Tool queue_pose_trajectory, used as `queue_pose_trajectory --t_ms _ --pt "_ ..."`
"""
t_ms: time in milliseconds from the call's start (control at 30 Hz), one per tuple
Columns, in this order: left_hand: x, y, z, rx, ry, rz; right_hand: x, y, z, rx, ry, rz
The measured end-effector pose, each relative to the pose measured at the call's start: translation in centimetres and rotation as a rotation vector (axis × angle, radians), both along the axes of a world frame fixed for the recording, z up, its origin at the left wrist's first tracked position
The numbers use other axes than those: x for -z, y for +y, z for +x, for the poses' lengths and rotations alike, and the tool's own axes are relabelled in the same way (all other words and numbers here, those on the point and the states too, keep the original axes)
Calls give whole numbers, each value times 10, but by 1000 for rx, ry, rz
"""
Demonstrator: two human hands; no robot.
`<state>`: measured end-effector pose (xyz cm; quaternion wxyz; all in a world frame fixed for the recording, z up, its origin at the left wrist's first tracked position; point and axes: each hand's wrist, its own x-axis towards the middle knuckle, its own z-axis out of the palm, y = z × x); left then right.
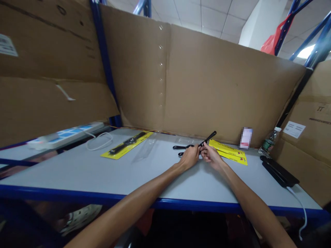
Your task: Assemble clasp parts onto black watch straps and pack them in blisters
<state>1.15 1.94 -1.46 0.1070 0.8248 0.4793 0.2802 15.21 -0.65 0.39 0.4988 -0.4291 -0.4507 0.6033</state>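
My left hand (190, 157) is closed around a black two-handled spokeshave (210, 136), whose far handle points up and to the right. The fingers of my right hand (211, 156) pinch close to the tool's middle, which they mostly hide. Just left of my hands, two more black handles (178, 147) show over the table, partly covered by my left hand. Yellow printed cards (229, 151) lie to the right of my right hand. Farther left, another black spokeshave (130, 140) rests on a yellow card (113, 154).
Clear plastic sleeves (144, 150) lie on the grey table (116, 175). A power strip (67, 134) with a white cable is at left. At right stand a bottle (270, 141) and a blurred upright item (245, 138), near a black corded device (279, 171). Cardboard walls (219, 89) enclose the back.
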Motion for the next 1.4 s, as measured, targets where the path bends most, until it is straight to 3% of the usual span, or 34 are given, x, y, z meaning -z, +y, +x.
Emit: queue_pose_trajectory --t_ms 200,467,633,933,1133,1267,1333,1400 --pt "-5 -6 -1 -8 86 -3 -5 1 3 -79 273 -143" --pt "-6 -9 2 -86 201 42 -8 -1 5 -106 381 -181" --pt "-8 -12 4 -77 186 42 -13 -2 7 -146 361 -151" --pt "-5 -12 5 -32 123 6 -10 -2 1 15 184 11" --pt "2 -6 9 0 -13 -17 1 3 0 183 -39 182" --pt "7 1 13 38 -180 -59 7 4 5 444 -663 597" --pt "9 4 17 63 -271 -105 8 4 7 474 -914 728" --pt "11 6 19 82 -372 -175 9 4 10 436 -1020 762"
